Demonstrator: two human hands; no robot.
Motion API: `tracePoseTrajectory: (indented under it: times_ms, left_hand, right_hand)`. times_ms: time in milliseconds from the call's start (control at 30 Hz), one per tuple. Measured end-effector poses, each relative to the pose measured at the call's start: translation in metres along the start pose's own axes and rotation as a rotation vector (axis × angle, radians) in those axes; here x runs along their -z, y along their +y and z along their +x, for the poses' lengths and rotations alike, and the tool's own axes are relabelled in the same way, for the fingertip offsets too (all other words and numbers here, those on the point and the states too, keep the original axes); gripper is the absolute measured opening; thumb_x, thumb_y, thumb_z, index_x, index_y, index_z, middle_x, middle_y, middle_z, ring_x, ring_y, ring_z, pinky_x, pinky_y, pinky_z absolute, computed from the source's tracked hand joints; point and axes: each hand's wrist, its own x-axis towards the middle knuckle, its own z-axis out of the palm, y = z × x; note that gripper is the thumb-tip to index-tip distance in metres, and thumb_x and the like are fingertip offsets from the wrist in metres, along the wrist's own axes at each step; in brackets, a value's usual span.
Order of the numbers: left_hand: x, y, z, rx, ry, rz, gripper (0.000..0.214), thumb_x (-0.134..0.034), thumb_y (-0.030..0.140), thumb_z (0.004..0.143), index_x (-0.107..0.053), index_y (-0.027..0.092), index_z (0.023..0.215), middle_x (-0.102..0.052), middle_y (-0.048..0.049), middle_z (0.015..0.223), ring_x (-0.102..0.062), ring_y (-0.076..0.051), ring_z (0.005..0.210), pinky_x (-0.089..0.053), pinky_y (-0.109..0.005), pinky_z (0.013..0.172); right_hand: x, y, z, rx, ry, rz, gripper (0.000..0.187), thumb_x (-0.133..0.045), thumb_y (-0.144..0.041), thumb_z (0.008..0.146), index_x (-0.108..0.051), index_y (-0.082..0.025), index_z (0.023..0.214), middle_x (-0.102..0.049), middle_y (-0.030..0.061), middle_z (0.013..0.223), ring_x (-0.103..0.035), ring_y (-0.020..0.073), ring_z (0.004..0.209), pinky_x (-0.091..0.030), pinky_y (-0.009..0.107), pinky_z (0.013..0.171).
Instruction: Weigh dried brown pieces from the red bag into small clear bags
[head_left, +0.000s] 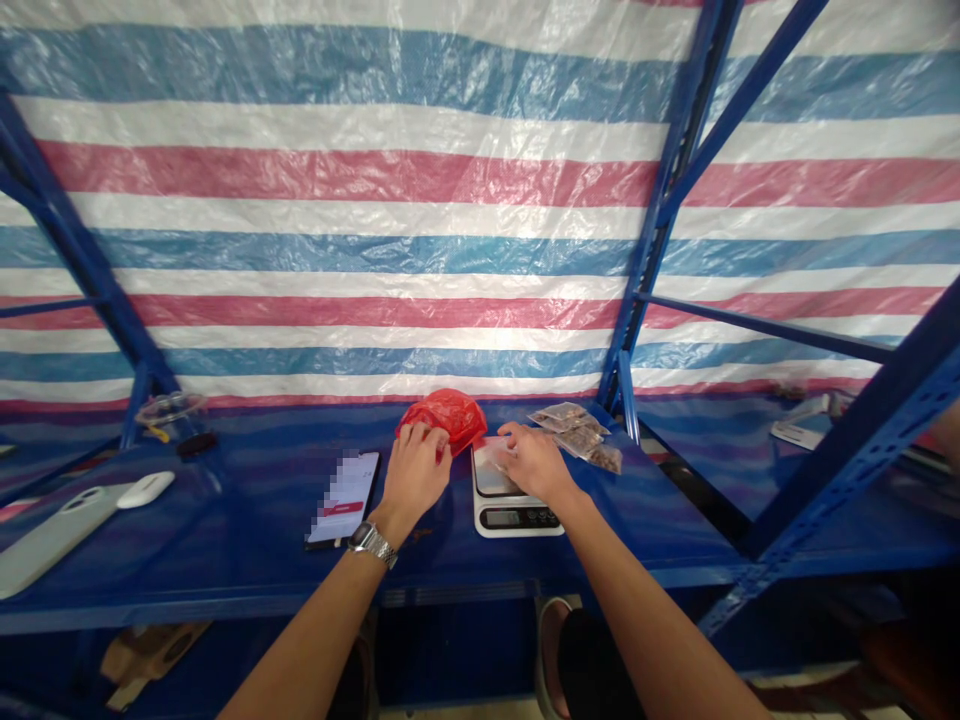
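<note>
A crumpled red plastic bag point(450, 410) lies at the back of the blue shelf. My left hand point(416, 468), with a watch at its wrist, rests at the bag's near left side, fingers curled against the red plastic. Right of it stands a white kitchen scale point(517, 526) with a metal plate and a small display. Over the plate, my right hand point(534, 462) has its fingers closed on a small clear plastic bag point(491, 452); its contents cannot be made out. Behind that hand lie several clear bags of brownish pieces point(581, 430).
Left of my left hand lies a phone point(349, 497) with a lit screen. Farther left are a pale phone-like slab point(56, 535), a white oval item point(145, 489) and a dark round lid point(197, 445). Blue uprights point(651, 260) frame the shelf before a striped tarp point(375, 220).
</note>
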Motion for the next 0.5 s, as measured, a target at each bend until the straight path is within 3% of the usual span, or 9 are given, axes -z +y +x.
tracePoseTrajectory:
  times_ms: [100, 233, 333, 400, 500]
  left_hand:
    - [0.001, -0.011, 0.000, 0.094, 0.040, 0.138, 0.031, -0.048, 0.026, 0.100, -0.070, 0.016, 0.119, -0.061, -0.0191, 0.129, -0.054, -0.036, 0.118, -0.048, -0.050, 0.099]
    - [0.007, -0.019, -0.002, 0.246, 0.118, 0.231, 0.037, -0.045, 0.031, 0.101, -0.064, 0.014, 0.129, -0.055, -0.0246, 0.132, -0.055, -0.040, 0.120, -0.051, -0.049, 0.093]
    - [0.011, -0.019, -0.006, 0.381, 0.056, 0.277, 0.043, -0.044, 0.039, 0.102, -0.061, 0.009, 0.127, -0.060, -0.0272, 0.123, -0.063, -0.039, 0.110, -0.053, -0.045, 0.085]
    - [0.009, -0.019, -0.009, 0.427, -0.008, 0.278, 0.047, -0.042, 0.044, 0.103, -0.058, 0.007, 0.128, -0.065, -0.0262, 0.113, -0.067, -0.038, 0.105, -0.053, -0.043, 0.083]
    - [0.001, -0.025, -0.009, 0.434, -0.057, 0.250, 0.052, -0.042, 0.047, 0.103, -0.054, 0.006, 0.132, -0.069, -0.0256, 0.107, -0.067, -0.039, 0.105, -0.052, -0.043, 0.083]
  right_hand:
    - [0.000, 0.000, 0.000, 0.004, -0.006, 0.064, 0.033, -0.060, -0.013, 0.089, -0.070, -0.023, 0.119, -0.078, 0.0043, 0.101, -0.072, 0.0232, 0.097, -0.046, 0.032, 0.086]
    - [0.012, 0.013, 0.007, -0.021, 0.140, 0.133, 0.031, -0.056, -0.012, 0.092, -0.071, -0.024, 0.117, -0.079, 0.0020, 0.100, -0.072, 0.0212, 0.091, -0.047, 0.030, 0.083]
    - [0.029, 0.031, 0.021, -0.065, 0.278, 0.079, 0.028, -0.055, -0.017, 0.095, -0.072, -0.024, 0.117, -0.079, 0.0043, 0.105, -0.071, 0.0223, 0.091, -0.047, 0.032, 0.083]
    - [0.036, 0.039, 0.033, -0.087, 0.305, -0.029, 0.027, -0.057, -0.019, 0.094, -0.073, -0.023, 0.115, -0.078, 0.0064, 0.103, -0.069, 0.0253, 0.093, -0.046, 0.035, 0.086]
    - [0.030, 0.033, 0.054, -0.058, 0.334, -0.175, 0.016, -0.063, -0.022, 0.092, -0.077, -0.021, 0.101, -0.075, 0.0123, 0.110, -0.061, 0.0328, 0.111, -0.042, 0.045, 0.097]
